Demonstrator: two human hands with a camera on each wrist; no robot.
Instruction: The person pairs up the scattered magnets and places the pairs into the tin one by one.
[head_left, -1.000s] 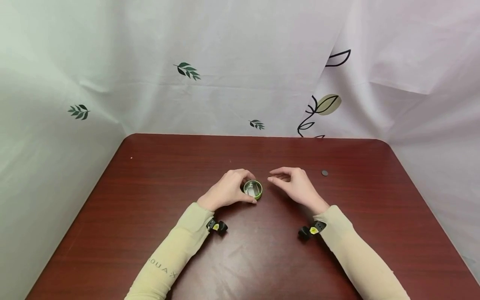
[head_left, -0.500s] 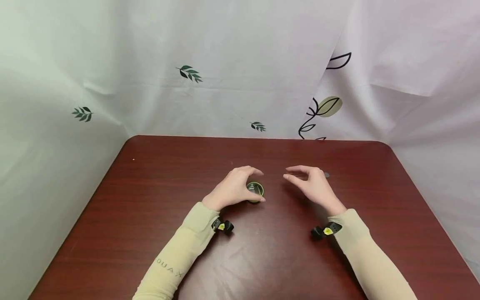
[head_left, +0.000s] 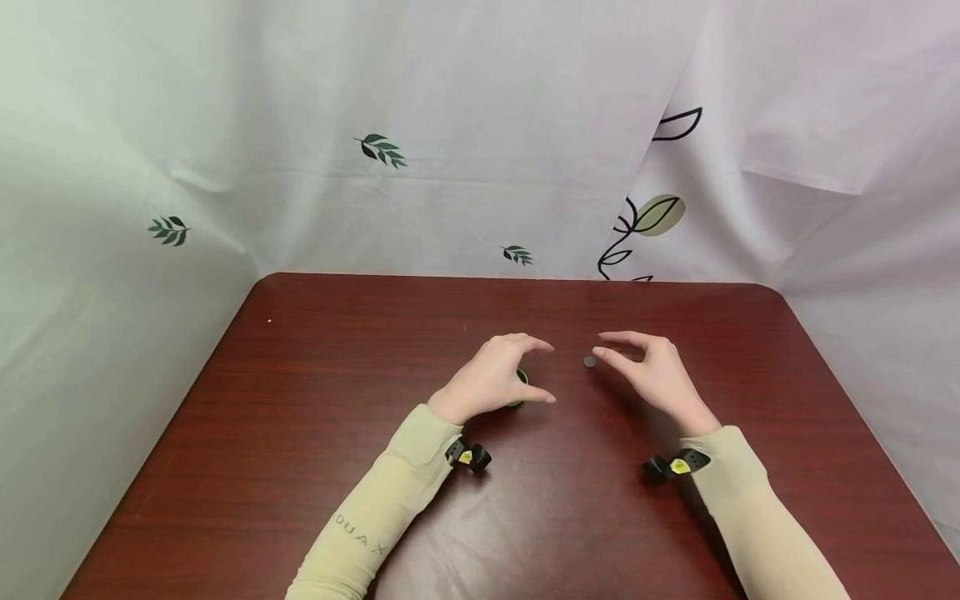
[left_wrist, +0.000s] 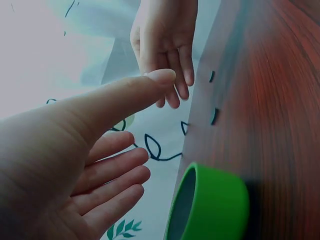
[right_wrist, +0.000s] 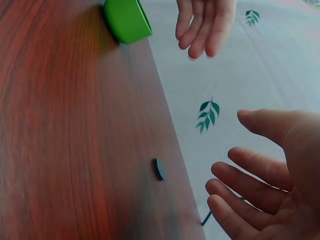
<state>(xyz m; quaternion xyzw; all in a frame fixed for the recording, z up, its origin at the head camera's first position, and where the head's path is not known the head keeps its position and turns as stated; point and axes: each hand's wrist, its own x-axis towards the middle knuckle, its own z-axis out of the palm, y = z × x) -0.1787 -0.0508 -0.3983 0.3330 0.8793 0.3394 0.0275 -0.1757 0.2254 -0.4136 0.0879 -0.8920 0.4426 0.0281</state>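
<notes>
Left hand (head_left: 491, 379) and right hand (head_left: 660, 375) had shifted rightward. Both were empty, the left's thumb and fingers wide apart, the right's less so. Reaching seemed the step, next calling for a light pinch. Beside the left sat a green tin (left_wrist: 217, 202); near the right, a dark disc (head_left: 590, 362).

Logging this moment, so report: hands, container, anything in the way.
Left hand open, empty; right hand likewise. Green container upright on table, dark disc apart. Left hand partly blocks head camera's view of container.
</notes>
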